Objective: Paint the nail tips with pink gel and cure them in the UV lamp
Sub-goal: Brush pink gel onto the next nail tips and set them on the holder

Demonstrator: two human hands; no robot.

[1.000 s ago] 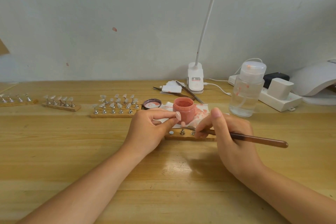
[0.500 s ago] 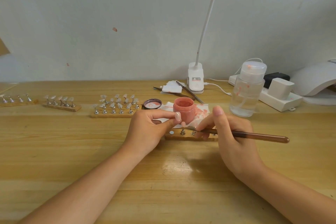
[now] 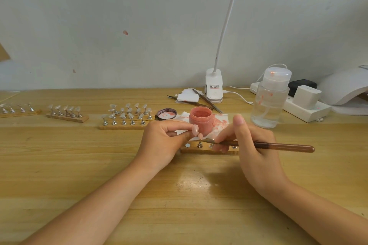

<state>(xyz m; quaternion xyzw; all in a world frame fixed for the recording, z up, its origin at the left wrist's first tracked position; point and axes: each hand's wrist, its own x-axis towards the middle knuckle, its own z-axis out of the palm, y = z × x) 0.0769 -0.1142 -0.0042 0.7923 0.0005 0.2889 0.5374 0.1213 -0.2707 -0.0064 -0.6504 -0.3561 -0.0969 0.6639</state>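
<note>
While the left hand (image 3: 163, 141) pinched a nail tip (image 3: 195, 129) beside the pink gel jar (image 3: 200, 119), the right hand (image 3: 253, 145) gripped the brush (image 3: 264, 145), bristles seemingly at another tip's stand (image 3: 199, 144). Painting was underway; next came steady strokes, then the UV lamp (image 3: 344, 89).

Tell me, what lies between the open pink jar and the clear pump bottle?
In the head view, a stained white tissue lies between the pink jar and the pump bottle; the right hand's raised thumb shows there.
</note>
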